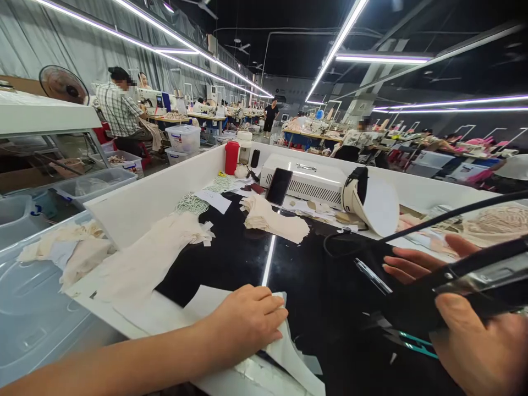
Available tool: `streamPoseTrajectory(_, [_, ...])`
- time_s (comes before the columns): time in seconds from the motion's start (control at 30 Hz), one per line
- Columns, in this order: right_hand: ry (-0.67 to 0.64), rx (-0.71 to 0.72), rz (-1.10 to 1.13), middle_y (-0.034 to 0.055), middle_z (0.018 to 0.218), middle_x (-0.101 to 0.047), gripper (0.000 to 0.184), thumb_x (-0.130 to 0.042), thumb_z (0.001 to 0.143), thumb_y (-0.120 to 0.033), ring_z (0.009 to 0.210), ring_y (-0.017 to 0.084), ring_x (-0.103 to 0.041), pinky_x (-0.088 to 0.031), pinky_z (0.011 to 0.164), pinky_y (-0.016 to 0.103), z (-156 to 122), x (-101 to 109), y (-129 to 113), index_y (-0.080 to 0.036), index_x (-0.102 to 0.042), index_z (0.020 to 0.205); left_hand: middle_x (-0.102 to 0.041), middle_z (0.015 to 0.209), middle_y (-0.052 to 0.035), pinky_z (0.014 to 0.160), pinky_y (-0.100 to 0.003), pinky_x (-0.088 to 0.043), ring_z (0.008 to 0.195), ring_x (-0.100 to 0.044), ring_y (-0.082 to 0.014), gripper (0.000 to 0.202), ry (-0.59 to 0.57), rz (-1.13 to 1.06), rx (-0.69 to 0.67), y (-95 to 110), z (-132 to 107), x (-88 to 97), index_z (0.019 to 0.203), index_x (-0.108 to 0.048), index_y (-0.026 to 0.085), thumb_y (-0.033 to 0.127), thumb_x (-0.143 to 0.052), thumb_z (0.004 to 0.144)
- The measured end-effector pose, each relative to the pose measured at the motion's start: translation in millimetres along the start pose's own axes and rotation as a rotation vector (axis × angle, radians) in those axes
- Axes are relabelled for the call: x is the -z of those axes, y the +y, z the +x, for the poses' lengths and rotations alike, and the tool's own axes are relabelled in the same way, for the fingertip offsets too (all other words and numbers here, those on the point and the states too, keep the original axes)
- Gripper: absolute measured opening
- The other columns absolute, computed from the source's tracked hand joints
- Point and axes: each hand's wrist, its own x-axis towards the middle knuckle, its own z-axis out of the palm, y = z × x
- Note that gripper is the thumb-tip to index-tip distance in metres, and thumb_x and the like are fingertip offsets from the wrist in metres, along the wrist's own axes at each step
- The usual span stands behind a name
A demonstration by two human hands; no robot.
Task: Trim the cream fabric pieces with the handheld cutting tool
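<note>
My left hand (253,316) rests at the near edge of the black tabletop, fingers curled together over a stack of cream fabric pieces (284,352). A sheet of white paper (206,300) sticks out beside it. My right hand (466,330) is wrapped around a black corded device (487,280) with a metal plate on its side, partly out of the picture; its kind is not clear. Below this device lie teal-handled thread snips (418,345), their tips blurred. A silver pen (373,276) lies just left of my right fingers.
More cream fabric lies in a stack (274,217) mid-table and a long pile (148,258) at left. A phone (279,186) leans on a white vented box (305,176). The device's black cable (437,217) arches over the right side. White walls (136,212) border the table.
</note>
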Motion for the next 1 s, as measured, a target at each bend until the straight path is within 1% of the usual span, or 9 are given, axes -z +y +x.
streamPoseTrajectory(0.1, [-0.013,0.014,0.152,0.0051,0.091,-0.075,0.065,-0.087,0.069,-0.020,0.066,0.025,-0.071,-0.062,0.057,0.045,1,-23,-11,-0.036,-0.070,0.130,-0.073,0.129,-0.0074,0.082,-0.032,-0.051,0.112,-0.067,-0.0211,0.028,0.045,0.010,-0.003,1,0,-5.8,0.124,-0.066,0.016,0.038,-0.069,0.105])
streamPoseTrajectory(0.17, [-0.014,0.044,0.215,-0.0014,0.082,-0.069,0.073,-0.089,0.063,-0.015,0.063,0.022,-0.065,-0.060,0.050,0.038,-3,-39,-15,-0.036,-0.067,0.130,-0.073,0.130,-0.0073,0.084,-0.032,-0.051,0.113,-0.067,-0.0214,0.029,0.072,0.009,-0.003,2,-1,-10.4,0.124,-0.067,0.016,0.040,-0.067,0.107])
streamPoseTrajectory(0.2, [-0.015,0.058,0.232,-0.0031,0.080,-0.068,0.073,-0.090,0.063,-0.016,0.063,0.021,-0.064,-0.060,0.050,0.037,-7,-47,-15,-0.034,-0.066,0.129,-0.073,0.130,-0.0073,0.084,-0.032,-0.051,0.113,-0.067,-0.0215,0.030,0.079,0.010,-0.003,2,-1,-12.5,0.123,-0.067,0.016,0.041,-0.067,0.107])
streamPoseTrajectory(0.27, [-0.013,0.081,0.262,-0.0045,0.078,-0.066,0.061,-0.090,0.070,-0.021,0.063,0.018,-0.062,-0.060,0.052,0.035,-16,-64,-14,-0.031,-0.064,0.125,-0.073,0.130,-0.0073,0.084,-0.032,-0.051,0.113,-0.066,-0.0211,0.032,0.082,0.020,-0.002,3,-2,-15.9,0.123,-0.067,0.016,0.043,-0.068,0.106])
streamPoseTrajectory(0.37, [-0.081,0.077,0.358,-0.0050,0.080,-0.065,0.047,-0.086,0.080,-0.028,0.065,0.016,-0.062,-0.059,0.053,0.032,-29,-84,-10,-0.030,-0.060,0.120,-0.072,0.131,-0.0070,0.083,-0.033,-0.051,0.112,-0.065,-0.0201,0.035,0.100,0.034,-0.008,5,-4,-18.0,0.122,-0.068,0.015,0.045,-0.071,0.104])
streamPoseTrajectory(0.47, [-0.147,0.067,0.425,-0.0050,0.079,-0.064,0.043,-0.085,0.082,-0.030,0.064,0.016,-0.061,-0.058,0.052,0.030,-35,-98,-4,-0.028,-0.059,0.116,-0.073,0.131,-0.0057,0.082,-0.033,-0.051,0.110,-0.065,-0.0200,0.034,0.133,0.030,-0.007,7,-5,-17.5,0.119,-0.069,0.014,0.045,-0.070,0.105])
streamPoseTrajectory(0.63, [-0.205,0.036,0.476,-0.0055,0.078,-0.063,0.042,-0.084,0.084,-0.032,0.065,0.015,-0.059,-0.057,0.053,0.028,-36,-110,0,-0.029,-0.060,0.118,-0.073,0.129,-0.0041,0.080,-0.033,-0.050,0.108,-0.065,-0.0196,0.034,0.177,0.013,0.002,9,-4,-15.5,0.118,-0.070,0.013,0.043,-0.073,0.103])
streamPoseTrajectory(0.8, [-0.222,0.020,0.484,-0.0053,0.077,-0.061,0.040,-0.085,0.083,-0.037,0.063,0.015,-0.059,-0.055,0.051,0.027,-39,-111,-7,-0.029,-0.060,0.113,-0.072,0.130,-0.0065,0.079,-0.032,-0.050,0.109,-0.064,-0.0195,0.035,0.160,-0.006,0.006,11,-5,-15.0,0.123,-0.070,0.013,0.044,-0.070,0.105])
streamPoseTrajectory(1.0, [-0.241,0.032,0.489,-0.0053,0.078,-0.061,0.041,-0.083,0.085,-0.038,0.062,0.015,-0.059,-0.054,0.051,0.027,-43,-112,-8,-0.030,-0.059,0.117,-0.073,0.131,-0.0065,0.080,-0.032,-0.049,0.108,-0.065,-0.0195,0.034,0.184,-0.026,0.012,12,-5,-11.9,0.123,-0.070,0.012,0.042,-0.067,0.107])
